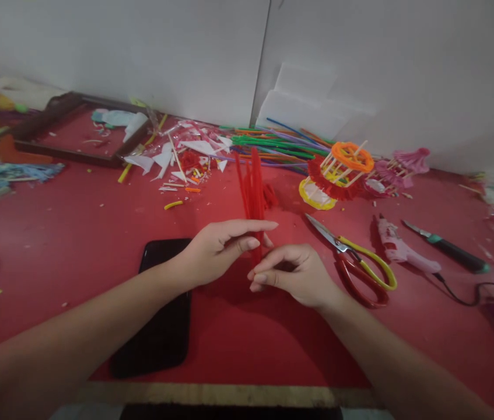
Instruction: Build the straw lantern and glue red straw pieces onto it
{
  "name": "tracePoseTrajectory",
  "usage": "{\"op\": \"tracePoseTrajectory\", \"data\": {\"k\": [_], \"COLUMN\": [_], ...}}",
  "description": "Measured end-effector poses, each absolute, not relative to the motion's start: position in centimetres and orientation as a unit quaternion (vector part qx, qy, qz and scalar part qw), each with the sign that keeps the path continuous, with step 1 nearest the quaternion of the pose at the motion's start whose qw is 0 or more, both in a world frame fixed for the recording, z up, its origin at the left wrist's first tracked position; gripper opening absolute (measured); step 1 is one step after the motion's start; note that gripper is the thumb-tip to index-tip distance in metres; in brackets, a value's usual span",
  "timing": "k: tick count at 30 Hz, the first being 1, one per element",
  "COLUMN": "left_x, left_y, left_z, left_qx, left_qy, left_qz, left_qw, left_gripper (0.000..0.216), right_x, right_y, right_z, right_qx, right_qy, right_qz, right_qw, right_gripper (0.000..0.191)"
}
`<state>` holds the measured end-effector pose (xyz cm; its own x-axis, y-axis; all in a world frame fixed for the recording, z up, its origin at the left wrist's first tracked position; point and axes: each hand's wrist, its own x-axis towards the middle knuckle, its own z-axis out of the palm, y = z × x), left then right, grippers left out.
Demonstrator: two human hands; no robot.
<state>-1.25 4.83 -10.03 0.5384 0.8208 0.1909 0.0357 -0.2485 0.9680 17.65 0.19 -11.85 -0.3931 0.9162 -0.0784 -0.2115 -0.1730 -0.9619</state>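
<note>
A bundle of red pipe cleaners (252, 184) stands nearly upright over the red table (76, 227). My left hand (223, 248) pinches the bundle low down between thumb and fingers. Close to its right, my right hand (293, 274) is curled with fingertips together at the foot of the bundle; I cannot make out what it grips. A black phone (159, 326) lies flat under my left wrist.
Red and yellow scissors (356, 259) lie right of my hands, then a pink glue gun (404, 251) with a cord and a craft knife (448, 248). Behind stand a small stick lantern (338, 175), coloured pipe cleaners (277, 146), paper scraps (172, 157) and a wooden frame (72, 128).
</note>
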Motion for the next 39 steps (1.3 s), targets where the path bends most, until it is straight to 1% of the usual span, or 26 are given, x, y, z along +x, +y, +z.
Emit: {"op": "tracePoseTrajectory", "data": {"k": [1,3,6,8,11,15,18,23,27,33,39], "left_x": [-1.2,-1.2,-1.0,-0.9,-0.7,-0.6,-0.6,-0.7,-0.8,-1.0,-1.0], "left_y": [4.8,4.8,4.6,4.4,4.1,4.0,4.2,4.4,4.5,4.7,4.8], "left_z": [-10.1,-10.4,-10.9,-11.1,-11.2,-11.4,-11.5,-11.5,-11.3,-11.2,-11.0], "left_qx": [0.713,0.723,0.713,0.711,0.726,0.739,0.735,0.708,0.710,0.663,0.648], "left_qy": [0.315,0.344,0.404,0.438,0.460,0.457,0.447,0.417,0.423,0.394,0.376], "left_qz": [0.363,0.357,0.369,0.376,0.371,0.364,0.367,0.375,0.369,0.404,0.397], "left_qw": [0.511,0.482,0.438,0.401,0.352,0.336,0.354,0.429,0.426,0.491,0.530], "left_gripper": [0.030,0.032,0.035,0.036,0.036,0.042,0.043,0.034,0.024,0.028,0.032], "right_x": [17.8,18.0,18.0,17.8,17.3,16.8,17.0,17.7,17.7,17.5,18.1], "right_y": [0.2,0.4,0.5,0.5,0.3,0.0,0.0,0.3,0.3,0.1,0.1], "right_z": [-11.9,-12.0,-12.0,-12.1,-12.3,-12.4,-12.3,-12.4,-12.3,-11.7,-11.8], "right_qx": [-0.374,-0.410,-0.453,-0.464,-0.468,-0.473,-0.462,-0.430,-0.436,-0.455,-0.441], "right_qy": [-0.519,-0.601,-0.707,-0.744,-0.781,-0.802,-0.810,-0.823,-0.801,-0.744,-0.653], "right_qz": [0.645,0.548,0.367,0.279,0.199,0.153,0.153,0.176,0.208,0.311,0.475], "right_qw": [0.417,0.413,0.400,0.390,0.363,0.332,0.326,0.327,0.354,0.378,0.392], "right_gripper": [0.006,0.003,0.011,0.015,0.022,0.024,0.022,0.018,0.015,0.012,0.004]}}
